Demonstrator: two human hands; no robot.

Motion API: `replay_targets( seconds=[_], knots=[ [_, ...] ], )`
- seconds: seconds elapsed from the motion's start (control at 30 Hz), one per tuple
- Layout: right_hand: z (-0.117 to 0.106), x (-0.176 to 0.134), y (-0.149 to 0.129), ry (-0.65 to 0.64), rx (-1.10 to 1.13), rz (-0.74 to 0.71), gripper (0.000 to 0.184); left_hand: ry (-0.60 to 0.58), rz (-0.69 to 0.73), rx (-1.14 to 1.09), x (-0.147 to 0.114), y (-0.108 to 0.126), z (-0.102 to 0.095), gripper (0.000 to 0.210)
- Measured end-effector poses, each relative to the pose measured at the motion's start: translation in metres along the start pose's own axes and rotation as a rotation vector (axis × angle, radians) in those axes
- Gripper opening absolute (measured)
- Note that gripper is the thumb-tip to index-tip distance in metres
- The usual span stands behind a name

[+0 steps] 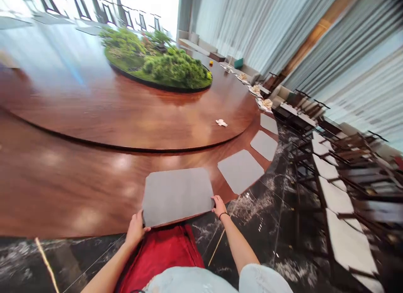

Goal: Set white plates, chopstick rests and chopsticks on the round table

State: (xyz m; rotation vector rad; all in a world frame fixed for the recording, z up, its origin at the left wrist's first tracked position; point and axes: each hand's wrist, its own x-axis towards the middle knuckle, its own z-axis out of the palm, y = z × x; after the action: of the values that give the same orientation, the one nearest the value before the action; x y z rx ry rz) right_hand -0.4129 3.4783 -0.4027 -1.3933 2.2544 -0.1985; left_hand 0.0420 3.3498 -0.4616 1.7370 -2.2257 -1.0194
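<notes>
Centrally, a grey placemat, plain-faced, lies on the wooden table between a person's two bare hands, as I see it from within the room. The left hand is partly curled at the near left corner, its fingers along the side edge and its thumb spread toward the near edge. The right hand, a dark band at its wrist, is loosely bent, fingertips touching the right edge. Whether either hand pinches the mat, I cannot tell. The long axis runs from hand to hand, roughly along the table's rim; the near edge slants slightly, its right end farther from the person's body. Beyond the right hand, three similar mats follow the curve of the rim. Red fabric lies below and between the hands. Ahead of both, a raised disc carries a green plant arrangement.
</notes>
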Motion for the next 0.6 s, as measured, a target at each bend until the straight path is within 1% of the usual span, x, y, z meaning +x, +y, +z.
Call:
replay_targets(
  seconds=[0.07, 0.13, 0.17, 0.23, 0.3, 0.37, 0.4, 0.5, 0.57, 0.6],
  knots=[
    [0.003, -0.001, -0.014, -0.004, -0.144, 0.099, 0.074, -0.054, -0.011, -0.179, -0.003, 0.009, -0.007, 0.092],
    [0.015, 0.001, -0.038, 0.024, -0.306, 0.225, 0.077, -0.054, -0.020, -0.266, -0.007, 0.008, -0.019, 0.097],
    [0.025, 0.002, -0.054, 0.053, -0.363, 0.260, 0.078, -0.050, -0.027, -0.302, -0.011, 0.002, -0.026, 0.096],
    [0.052, 0.005, -0.097, 0.102, -0.397, 0.242, 0.076, -0.046, -0.030, -0.358, -0.025, -0.020, -0.047, 0.085],
    [0.087, 0.007, -0.151, 0.100, -0.357, 0.171, 0.068, -0.050, -0.030, -0.404, -0.048, -0.058, -0.074, 0.067],
    [0.125, 0.008, -0.214, 0.082, -0.319, 0.126, 0.064, -0.044, -0.052, -0.433, -0.078, -0.106, -0.104, 0.052],
    [0.143, 0.008, -0.248, 0.082, -0.315, 0.118, 0.065, -0.031, -0.080, -0.446, -0.094, -0.132, -0.119, 0.048],
    [0.192, 0.008, -0.349, 0.088, -0.324, 0.084, 0.067, 0.054, -0.224, -0.512, -0.137, -0.208, -0.164, 0.048],
    [0.218, 0.010, -0.413, 0.073, -0.333, 0.042, 0.067, 0.136, -0.328, -0.566, -0.156, -0.249, -0.191, 0.053],
    [0.231, 0.011, -0.443, 0.062, -0.336, 0.023, 0.067, 0.174, -0.371, -0.590, -0.162, -0.266, -0.203, 0.056]
  ],
)
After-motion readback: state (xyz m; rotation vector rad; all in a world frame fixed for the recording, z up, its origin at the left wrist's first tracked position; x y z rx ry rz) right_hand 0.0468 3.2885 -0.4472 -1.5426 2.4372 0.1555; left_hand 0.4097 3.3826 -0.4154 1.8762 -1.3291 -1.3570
